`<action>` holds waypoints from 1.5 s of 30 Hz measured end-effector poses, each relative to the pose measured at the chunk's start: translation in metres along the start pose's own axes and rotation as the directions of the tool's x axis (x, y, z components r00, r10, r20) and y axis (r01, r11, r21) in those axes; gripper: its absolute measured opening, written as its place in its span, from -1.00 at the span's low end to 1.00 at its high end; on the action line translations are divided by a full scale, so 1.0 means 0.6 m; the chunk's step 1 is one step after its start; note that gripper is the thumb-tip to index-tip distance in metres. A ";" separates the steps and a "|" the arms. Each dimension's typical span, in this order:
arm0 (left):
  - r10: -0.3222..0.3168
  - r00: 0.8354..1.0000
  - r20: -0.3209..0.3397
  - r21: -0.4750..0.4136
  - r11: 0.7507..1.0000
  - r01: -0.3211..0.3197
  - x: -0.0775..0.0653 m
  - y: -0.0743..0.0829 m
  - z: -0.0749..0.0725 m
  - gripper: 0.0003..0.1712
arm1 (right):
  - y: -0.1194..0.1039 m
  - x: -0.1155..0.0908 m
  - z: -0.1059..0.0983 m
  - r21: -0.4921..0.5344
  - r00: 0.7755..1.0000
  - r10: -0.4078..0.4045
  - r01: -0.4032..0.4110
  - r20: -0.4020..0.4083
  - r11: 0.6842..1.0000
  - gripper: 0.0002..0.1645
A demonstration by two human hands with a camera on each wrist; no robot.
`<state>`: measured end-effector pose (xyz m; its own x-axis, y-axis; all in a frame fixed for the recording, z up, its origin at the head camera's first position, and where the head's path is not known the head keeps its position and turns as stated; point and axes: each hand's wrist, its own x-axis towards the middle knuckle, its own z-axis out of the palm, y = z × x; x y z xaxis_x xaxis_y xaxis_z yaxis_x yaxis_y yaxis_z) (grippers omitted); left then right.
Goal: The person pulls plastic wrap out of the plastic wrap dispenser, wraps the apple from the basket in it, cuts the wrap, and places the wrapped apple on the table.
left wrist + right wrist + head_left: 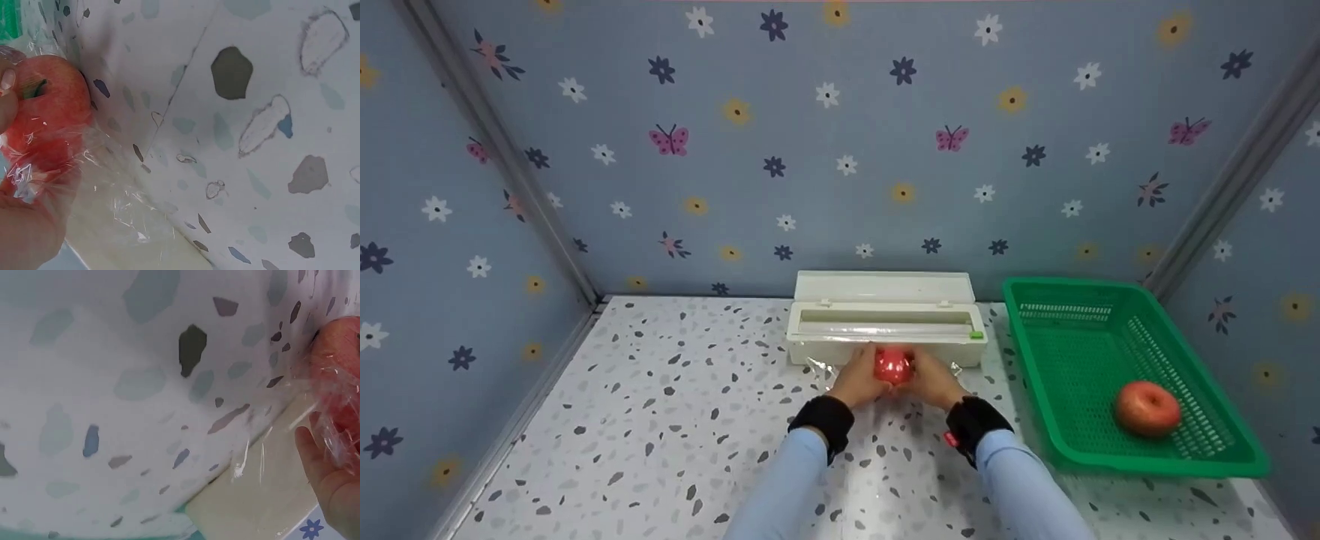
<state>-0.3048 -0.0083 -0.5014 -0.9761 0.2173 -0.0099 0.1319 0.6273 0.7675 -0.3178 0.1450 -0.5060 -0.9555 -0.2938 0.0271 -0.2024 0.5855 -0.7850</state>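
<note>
A red apple (893,367) stands on the table in front of the cling film box (885,352), with clear cling film (121,197) over its far side. My left hand (858,379) grips the apple's left side; in the left wrist view its fingers press the crumpled film to the fruit. On the other side my right hand (936,381) holds the apple, and the right wrist view shows those fingers (323,467) bent against the film-covered apple (337,354). The stem end is uncovered in the left wrist view. Some fingertips are hidden.
The white box has its lid (885,286) raised, with the film roll (877,329) inside and a small green slider (976,335) at its right end. To the right stands a green basket (1035,390) holding another apple (1147,409). Flower-patterned walls enclose the speckled table (660,420).
</note>
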 end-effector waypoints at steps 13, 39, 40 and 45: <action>-0.025 0.998 -0.057 0.083 0.996 0.029 -0.015 0.005 -0.001 -0.04 | -0.017 0.008 -0.078 -0.318 0.999 0.019 -0.026 -0.026 0.948 -0.09; 0.276 0.957 -0.090 0.328 0.915 -0.233 0.001 0.069 0.037 -0.61 | 0.078 0.041 -0.159 -0.310 0.984 0.126 -0.159 -0.123 0.938 -0.61; 0.289 0.954 -0.080 0.345 0.906 -0.246 0.004 0.071 0.041 -0.62 | 0.081 0.041 -0.158 -0.300 0.982 0.128 -0.164 -0.135 0.940 -0.61; 0.287 0.956 0.061 0.389 0.875 -0.287 0.028 0.085 0.052 -0.60 | 0.093 0.043 -0.154 -0.272 0.988 0.039 -0.078 -0.147 0.959 -0.63</action>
<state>-0.3092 0.0510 -0.4823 -0.8848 0.4333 0.1714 0.4631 0.7775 0.4255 -0.3738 0.2396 -0.4919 -0.9838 -0.1568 0.0869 -0.1777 0.7903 -0.5864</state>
